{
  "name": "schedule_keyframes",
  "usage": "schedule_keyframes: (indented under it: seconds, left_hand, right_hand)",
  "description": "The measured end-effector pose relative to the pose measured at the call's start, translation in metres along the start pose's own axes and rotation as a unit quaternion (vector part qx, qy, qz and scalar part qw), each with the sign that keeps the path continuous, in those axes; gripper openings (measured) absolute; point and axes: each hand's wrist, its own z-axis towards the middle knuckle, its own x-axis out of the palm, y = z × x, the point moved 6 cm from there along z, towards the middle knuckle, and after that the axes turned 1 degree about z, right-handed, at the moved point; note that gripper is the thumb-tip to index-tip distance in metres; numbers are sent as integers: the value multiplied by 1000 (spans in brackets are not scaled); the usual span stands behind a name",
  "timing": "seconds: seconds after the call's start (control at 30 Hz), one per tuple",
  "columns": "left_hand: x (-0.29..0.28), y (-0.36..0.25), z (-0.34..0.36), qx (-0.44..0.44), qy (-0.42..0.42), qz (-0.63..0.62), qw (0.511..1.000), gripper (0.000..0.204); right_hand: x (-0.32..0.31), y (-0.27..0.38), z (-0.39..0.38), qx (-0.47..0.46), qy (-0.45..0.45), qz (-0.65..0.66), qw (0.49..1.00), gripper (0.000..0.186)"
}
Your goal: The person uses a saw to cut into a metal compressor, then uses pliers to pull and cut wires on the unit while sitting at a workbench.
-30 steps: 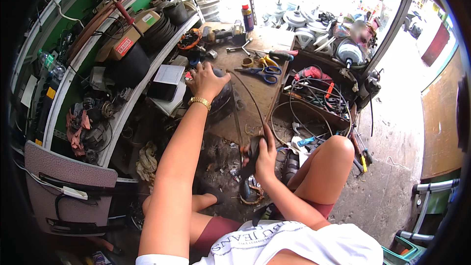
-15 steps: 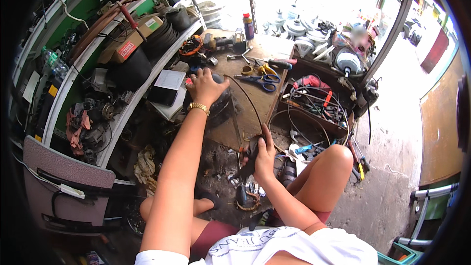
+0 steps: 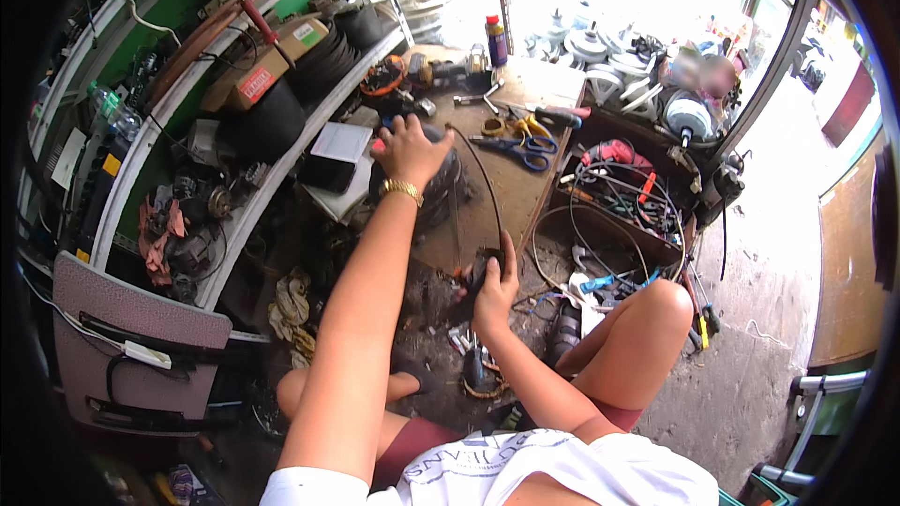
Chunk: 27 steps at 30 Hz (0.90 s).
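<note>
My left hand rests with fingers spread on top of a dark, rounded machine part at the near left of the wooden board. A thin dark cable arcs from beside my left thumb down to my right hand. The fingers of my right hand are closed around a small black object; most of it is hidden by the palm, and its kind does not show. Blue-handled scissors and a roll of tape lie on the board beyond.
A toolbox full of tools and cables stands on the right. Shelves with machine parts line the left side. At the back are a bottle and a pile of white fan parts. Scraps litter the floor near my feet.
The view has shifted, so the scene sits further right. My left hand stays on the rounded part. My right hand and the black object are a little higher and nearer the board.
</note>
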Motion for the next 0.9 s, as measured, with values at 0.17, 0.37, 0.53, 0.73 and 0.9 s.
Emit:
schedule_keyframes:
  seconds: [0.17,0.37,0.53,0.73,0.9]
  left_hand:
    - [-1,29,11,22,58,36,997,85]
    - [5,36,13,34,74,-31,996,82]
    - [10,48,15,166,113,-169,965,80]
    - [10,54,2,-6,70,-140,988,91]
    - [2,53,-13,-83,70,-118,987,94]
  right_hand:
    - [-15,18,38,51,77,26,995,49]
    - [-17,51,28,55,98,-35,993,48]
    - [-24,2,7,61,51,66,995,49]
    - [37,0,-4,-46,6,59,997,51]
    - [17,20,25,-40,60,-4,997,50]
